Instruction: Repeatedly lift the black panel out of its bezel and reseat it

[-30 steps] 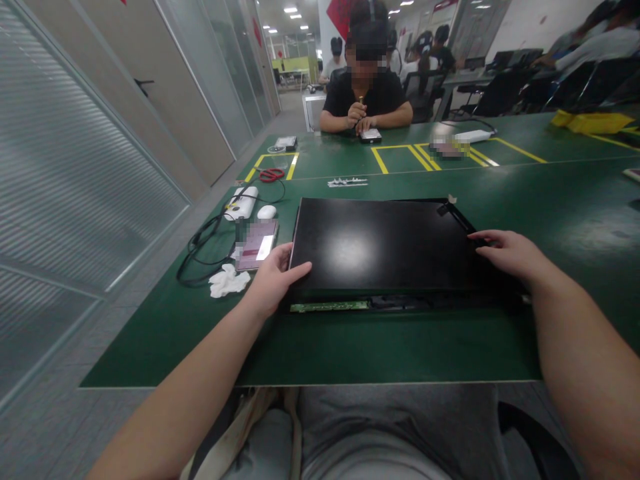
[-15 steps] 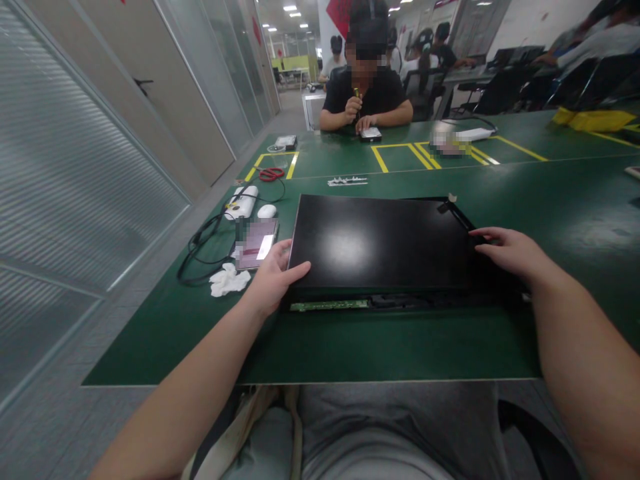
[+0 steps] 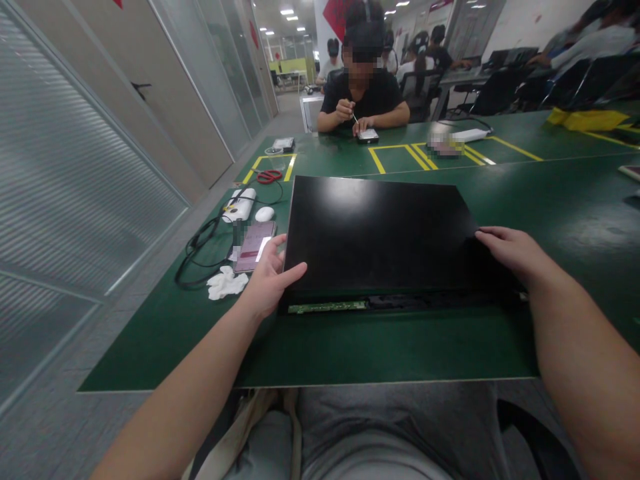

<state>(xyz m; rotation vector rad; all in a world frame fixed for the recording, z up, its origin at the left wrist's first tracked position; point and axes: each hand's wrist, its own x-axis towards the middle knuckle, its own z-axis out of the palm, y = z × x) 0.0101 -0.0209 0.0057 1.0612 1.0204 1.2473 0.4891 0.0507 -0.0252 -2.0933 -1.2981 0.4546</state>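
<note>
A large black display panel (image 3: 375, 233) is tilted up at its far edge above the green table (image 3: 350, 347). Along its near edge a green circuit strip (image 3: 327, 307) shows. My left hand (image 3: 267, 280) grips the panel's left edge, thumb on top and fingers under it. On the right edge sits my right hand (image 3: 510, 252), fingers closed on the panel's side. The frame under the panel is mostly hidden.
Left of the panel lie a phone (image 3: 254, 243), a crumpled white tissue (image 3: 226, 283), a white mouse (image 3: 265, 214), a white adapter (image 3: 239, 206) with black cables, and red scissors (image 3: 269, 176). Across the table a person in black (image 3: 363, 93) works on a small device (image 3: 368, 136).
The panel's far edge has risen off the table, held by both hands, and it now hides the screws and frame corner behind it. The person opposite lowered the tool to the device.
</note>
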